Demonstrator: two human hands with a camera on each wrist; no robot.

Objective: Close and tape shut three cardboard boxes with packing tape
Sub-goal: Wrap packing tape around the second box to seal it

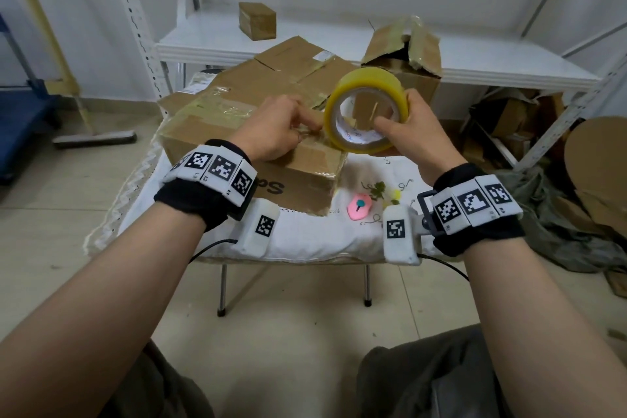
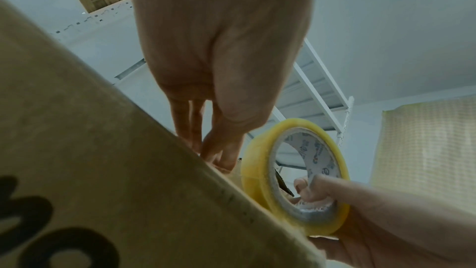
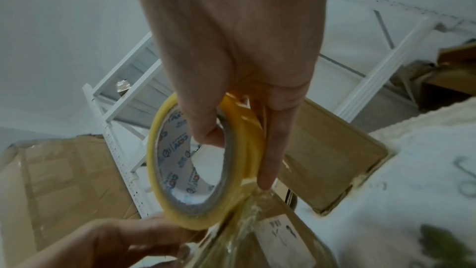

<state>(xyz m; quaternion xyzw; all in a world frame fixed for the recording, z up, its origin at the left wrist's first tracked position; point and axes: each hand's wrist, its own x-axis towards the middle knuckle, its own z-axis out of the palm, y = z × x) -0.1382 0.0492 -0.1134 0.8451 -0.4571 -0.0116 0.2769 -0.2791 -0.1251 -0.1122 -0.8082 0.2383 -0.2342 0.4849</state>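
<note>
A closed cardboard box (image 1: 203, 119) (image 2: 103, 150) (image 3: 283, 231) lies on the cloth-covered small table (image 1: 305, 241). My right hand (image 1: 407, 119) (image 3: 231, 38) (image 2: 386, 221) grips a yellow roll of packing tape (image 1: 364, 78) (image 2: 255, 180) (image 3: 242, 142), thumb through its core and fingers round the outside, just above the box's near right corner. A clear strip (image 3: 247, 217) runs from the roll down onto the box. My left hand (image 1: 298, 129) (image 2: 219, 158) (image 3: 115, 244) lies on the box top beside the roll, its fingertips pinching the strip's free end at the box edge.
A pink box cutter (image 1: 359, 207) lies on the cloth near the front. A larger box (image 1: 288, 68) sits behind. On the white shelf (image 1: 339, 41) stand a torn open box (image 1: 403, 54) and a small box (image 1: 257, 20). Cardboard scraps (image 1: 597, 163) pile up at right, with a broom (image 1: 95, 139) at left.
</note>
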